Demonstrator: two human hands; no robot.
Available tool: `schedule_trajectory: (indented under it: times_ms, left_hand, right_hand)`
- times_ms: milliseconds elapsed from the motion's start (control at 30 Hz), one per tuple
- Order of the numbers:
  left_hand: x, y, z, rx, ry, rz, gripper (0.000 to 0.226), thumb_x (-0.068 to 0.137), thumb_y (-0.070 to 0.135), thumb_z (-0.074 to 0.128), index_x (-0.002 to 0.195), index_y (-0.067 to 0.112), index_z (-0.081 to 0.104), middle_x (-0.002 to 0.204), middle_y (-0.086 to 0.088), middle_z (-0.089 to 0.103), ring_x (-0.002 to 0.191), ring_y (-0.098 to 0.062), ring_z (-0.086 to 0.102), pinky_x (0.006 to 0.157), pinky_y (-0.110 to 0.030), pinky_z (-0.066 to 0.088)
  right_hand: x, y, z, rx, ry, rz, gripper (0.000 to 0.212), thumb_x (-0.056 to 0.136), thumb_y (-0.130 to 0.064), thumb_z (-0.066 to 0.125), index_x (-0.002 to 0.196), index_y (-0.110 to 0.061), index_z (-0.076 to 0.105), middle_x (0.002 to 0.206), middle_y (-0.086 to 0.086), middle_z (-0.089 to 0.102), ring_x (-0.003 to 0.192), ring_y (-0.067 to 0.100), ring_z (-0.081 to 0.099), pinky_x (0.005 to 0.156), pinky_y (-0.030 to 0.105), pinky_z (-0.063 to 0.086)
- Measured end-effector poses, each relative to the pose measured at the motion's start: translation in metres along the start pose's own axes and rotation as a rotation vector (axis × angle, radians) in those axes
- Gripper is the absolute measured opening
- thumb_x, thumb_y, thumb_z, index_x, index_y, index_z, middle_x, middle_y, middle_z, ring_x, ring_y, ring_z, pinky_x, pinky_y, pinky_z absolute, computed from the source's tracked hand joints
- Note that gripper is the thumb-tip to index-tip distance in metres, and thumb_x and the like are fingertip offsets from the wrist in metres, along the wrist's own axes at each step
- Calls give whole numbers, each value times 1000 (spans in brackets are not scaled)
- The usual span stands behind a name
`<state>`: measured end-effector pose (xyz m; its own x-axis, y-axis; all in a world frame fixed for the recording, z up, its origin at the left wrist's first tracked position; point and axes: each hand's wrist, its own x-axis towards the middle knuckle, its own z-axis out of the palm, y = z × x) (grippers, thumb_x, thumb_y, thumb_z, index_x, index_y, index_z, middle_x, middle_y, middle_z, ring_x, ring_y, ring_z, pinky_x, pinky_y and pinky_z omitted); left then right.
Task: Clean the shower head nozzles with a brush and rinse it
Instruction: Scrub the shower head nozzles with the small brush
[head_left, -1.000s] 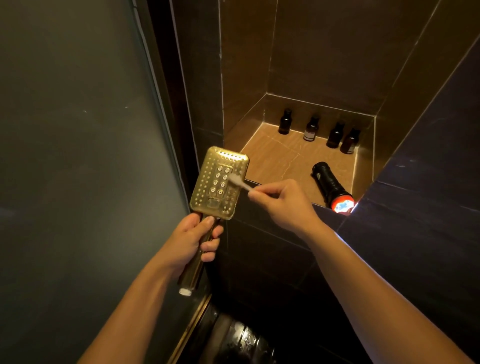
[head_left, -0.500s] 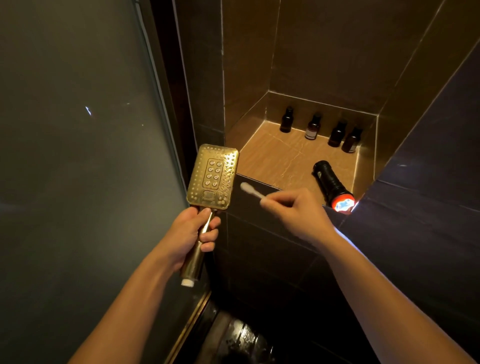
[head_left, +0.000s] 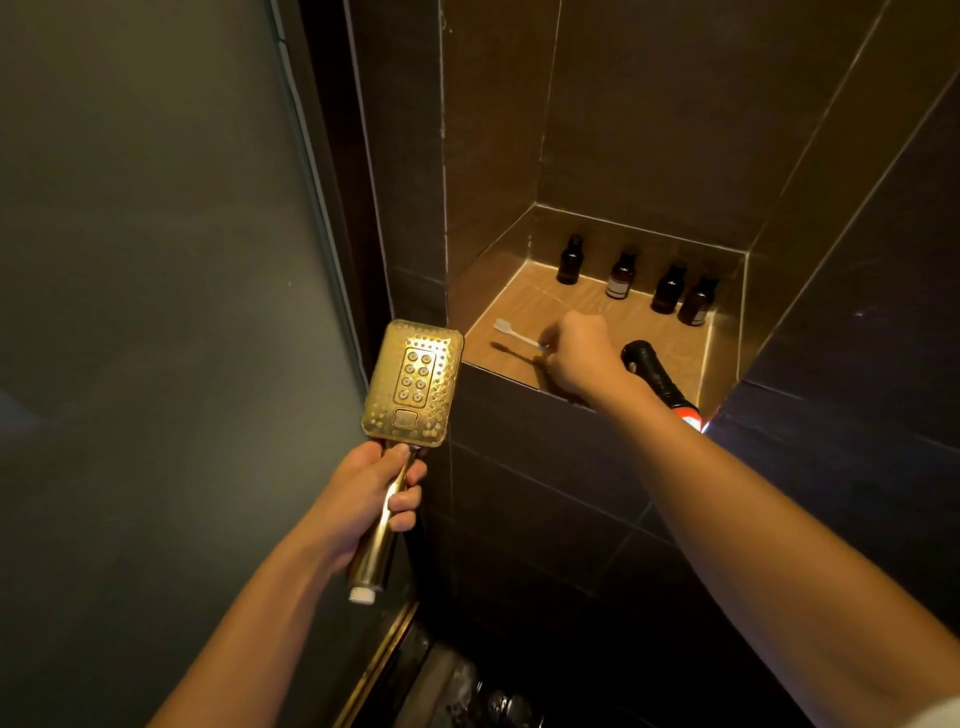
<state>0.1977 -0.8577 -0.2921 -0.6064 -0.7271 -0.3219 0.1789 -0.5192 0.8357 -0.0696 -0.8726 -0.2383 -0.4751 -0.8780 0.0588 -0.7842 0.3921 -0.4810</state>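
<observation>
Niche shelf (head_left: 524, 312): brush (head_left: 519, 338) (bristles leftward)

A: Where is the brush (head_left: 515, 335) going, relative to the shower head (head_left: 413, 382)?

B: A second ago its bristles were on the nozzles. The right hand (head_left: 579, 358) is now carrying it well off to the right of the shower head, over the niche shelf (head_left: 571, 306), just above the tile.

A: And the shower head itself?

B: The left hand (head_left: 371, 496) is tilting it more upright, face toward the camera.
</observation>
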Motion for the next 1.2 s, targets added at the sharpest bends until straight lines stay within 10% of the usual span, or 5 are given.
schedule_trajectory:
  times_ms: [567, 767, 933, 1200]
  left_hand:
    - [3, -4, 5, 20, 38, 4, 13, 103, 14, 41, 112, 8, 48, 69, -3, 54, 46, -8, 38, 37, -19, 35]
    - [13, -3, 32, -4, -15, 40, 11, 103, 13, 40, 109, 9, 48, 72, -4, 52, 47, -8, 38, 38, -19, 35]
    - [25, -7, 54, -48, -35, 145, 12, 101, 16, 46, 106, 6, 51, 78, -9, 63, 52, -14, 53, 45, -27, 48]
    - [29, -6, 61, 216, -238, 212, 24, 98, 29, 52, 113, 24, 70, 118, -12, 72, 109, -19, 68, 91, -36, 52]
  right_hand:
    - [30, 0, 16, -256, -114, 19, 24, 89, -9, 64, 113, -8, 68, 97, 9, 61, 91, 24, 59, 86, 38, 54]
    - [-21, 5, 3, 469, 127, -29, 25, 94, -20, 61, 119, -16, 68, 104, 0, 68, 89, 12, 66, 77, 31, 59]
    - [-72, 16, -4, 1271, -308, 223, 23, 88, -7, 68, 111, -10, 69, 113, 17, 71, 102, 29, 70, 92, 39, 56]
    - [-170, 14, 14, 1354, -525, 234, 33, 88, -5, 67, 120, 1, 64, 120, 24, 67, 112, 34, 65, 98, 44, 52]
